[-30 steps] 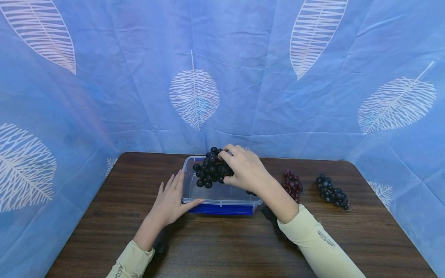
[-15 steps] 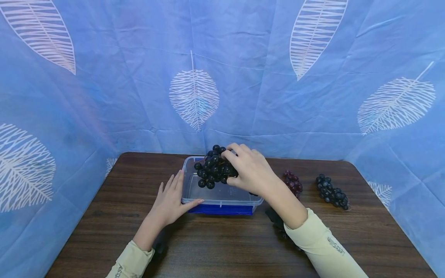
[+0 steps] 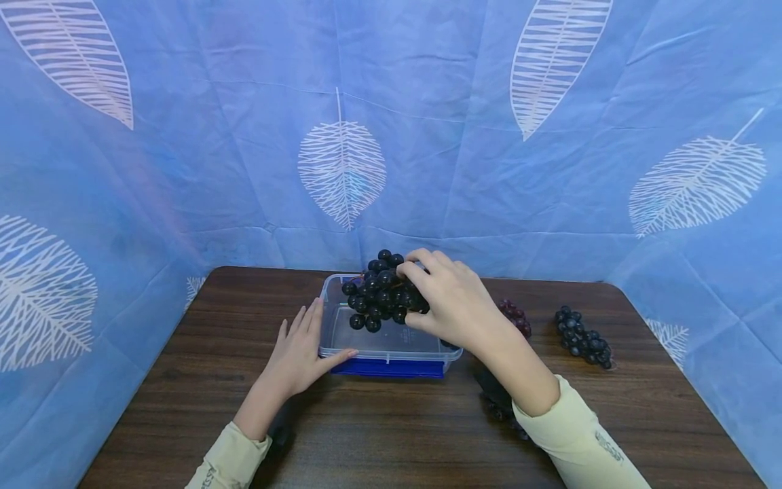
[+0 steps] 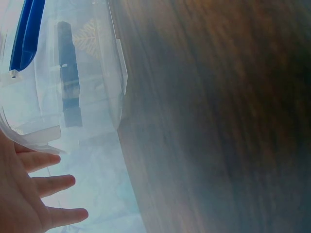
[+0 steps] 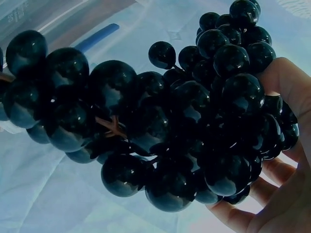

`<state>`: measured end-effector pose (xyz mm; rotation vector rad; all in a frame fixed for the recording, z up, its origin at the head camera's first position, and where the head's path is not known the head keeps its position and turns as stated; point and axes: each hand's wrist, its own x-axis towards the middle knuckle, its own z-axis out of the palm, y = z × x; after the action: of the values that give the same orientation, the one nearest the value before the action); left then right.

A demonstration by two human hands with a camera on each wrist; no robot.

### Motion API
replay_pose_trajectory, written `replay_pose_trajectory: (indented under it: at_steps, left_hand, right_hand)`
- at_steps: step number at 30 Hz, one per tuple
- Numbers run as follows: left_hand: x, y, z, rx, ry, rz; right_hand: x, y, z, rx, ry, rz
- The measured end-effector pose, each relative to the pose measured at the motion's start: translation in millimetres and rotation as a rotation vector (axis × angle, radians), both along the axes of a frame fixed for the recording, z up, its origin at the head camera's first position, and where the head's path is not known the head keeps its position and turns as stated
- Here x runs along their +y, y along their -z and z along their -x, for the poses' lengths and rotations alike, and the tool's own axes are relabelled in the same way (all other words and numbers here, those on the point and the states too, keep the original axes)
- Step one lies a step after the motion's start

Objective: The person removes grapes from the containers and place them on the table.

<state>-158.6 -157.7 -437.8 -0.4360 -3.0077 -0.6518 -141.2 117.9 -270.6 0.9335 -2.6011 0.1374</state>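
My right hand (image 3: pixel 455 299) grips a bunch of black grapes (image 3: pixel 381 291) and holds it above a clear plastic container (image 3: pixel 391 354) with blue clips. In the right wrist view, the fingers and thumb curl round one end of the glossy black bunch (image 5: pixel 189 121), and brown stem shows between the grapes. My left hand (image 3: pixel 295 353) rests against the container's left end, fingers straight along the side and thumb over the front rim. The left wrist view shows that hand (image 4: pixel 29 189) with spread fingers beside the container's clear wall (image 4: pixel 97 97).
A dark red grape bunch (image 3: pixel 516 317) lies right of the container, partly behind my right forearm. Farther right is another dark bunch (image 3: pixel 584 337). More dark grapes (image 3: pixel 497 407) lie under the right forearm. All are on the brown wooden table (image 3: pixel 379 435). A blue leaf-patterned cloth (image 3: pixel 415 183) hangs behind.
My right hand has shifted a little to the right and slightly up with the black grapes, still over the container. The left hand has stayed in place.
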Motion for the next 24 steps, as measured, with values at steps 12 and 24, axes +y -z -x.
replay_pose_trajectory:
  at_steps: [12,24]
  left_hand:
    - [0.0,-1.4,0.7,-0.013,0.000,0.000]
    - [0.5,-1.2,-0.6,-0.006,0.005,-0.003]
  right_hand:
    - [8.0,-9.4,-22.0,0.055,-0.032,0.031]
    - [12.8,-10.1,-40.5,0.103,-0.062,0.017]
